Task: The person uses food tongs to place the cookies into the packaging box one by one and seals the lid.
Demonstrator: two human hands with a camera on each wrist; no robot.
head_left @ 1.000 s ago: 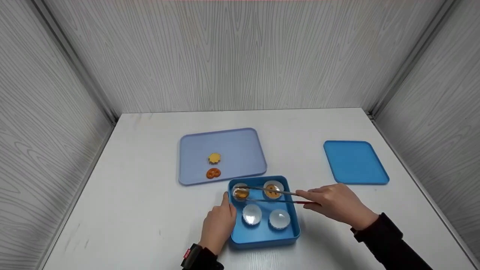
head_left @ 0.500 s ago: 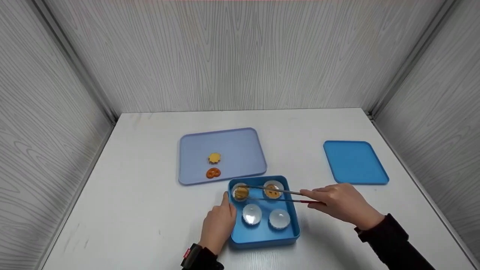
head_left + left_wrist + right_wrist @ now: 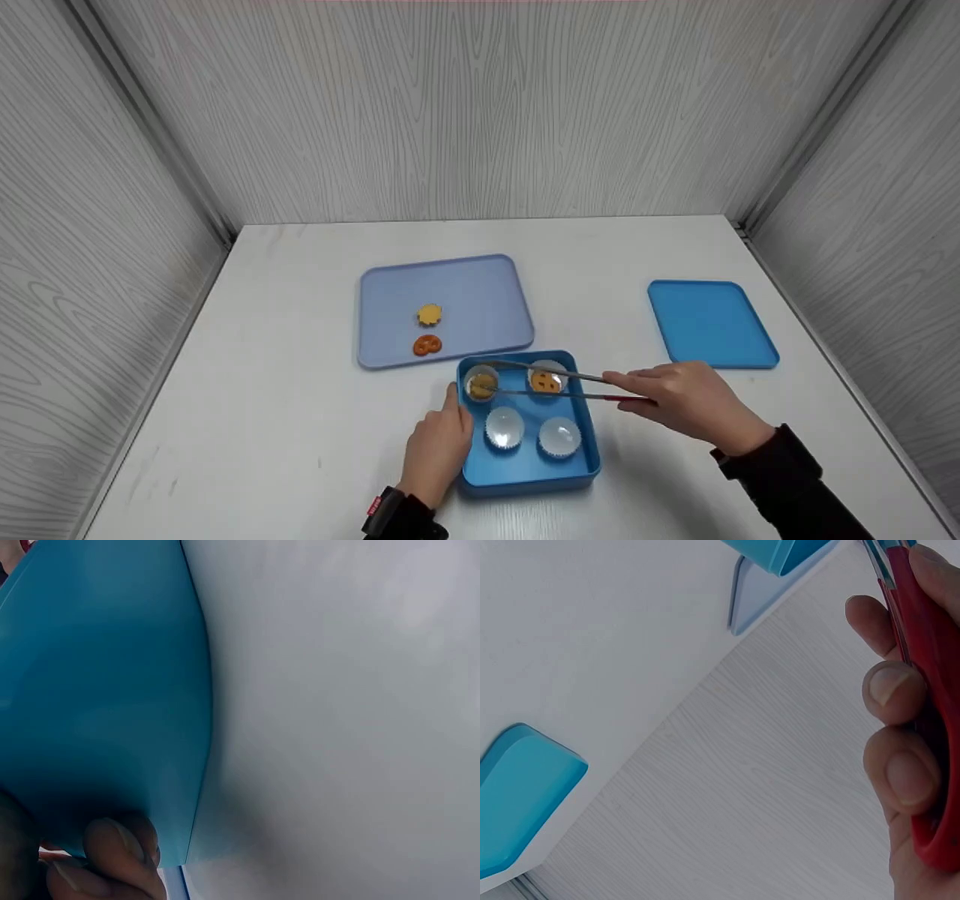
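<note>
My right hand (image 3: pixel 679 397) grips red-handled tongs (image 3: pixel 930 652). Their metal arms reach left across a blue box (image 3: pixel 525 472) and stand apart at the back-left paper cup, where a brownish-yellow snack piece (image 3: pixel 481 386) lies; whether a tip touches it I cannot tell. Under the tongs, the back-right cup bears a round orange-brown cookie (image 3: pixel 544 382) with dark spots. Two front cups, the left cup (image 3: pixel 504 428) and the right cup (image 3: pixel 559 438), hold no snack. My left hand (image 3: pixel 439 446) holds the box's left side, fingertips (image 3: pixel 112 847) against the outer wall.
Behind the box lies a lavender tray (image 3: pixel 480 300) bearing a yellow scalloped piece (image 3: pixel 429 315) and a brown pretzel (image 3: pixel 427 345). A flat blue tray or lid (image 3: pixel 712 322) lies at the right of the white table (image 3: pixel 262 390). Wood-grain panels (image 3: pixel 480 112) enclose the back and sides.
The tongs' arms have spread apart around the brownish-yellow piece, which sits lower in the back-left cup. My right hand has shifted slightly right. The left hand has stayed put.
</note>
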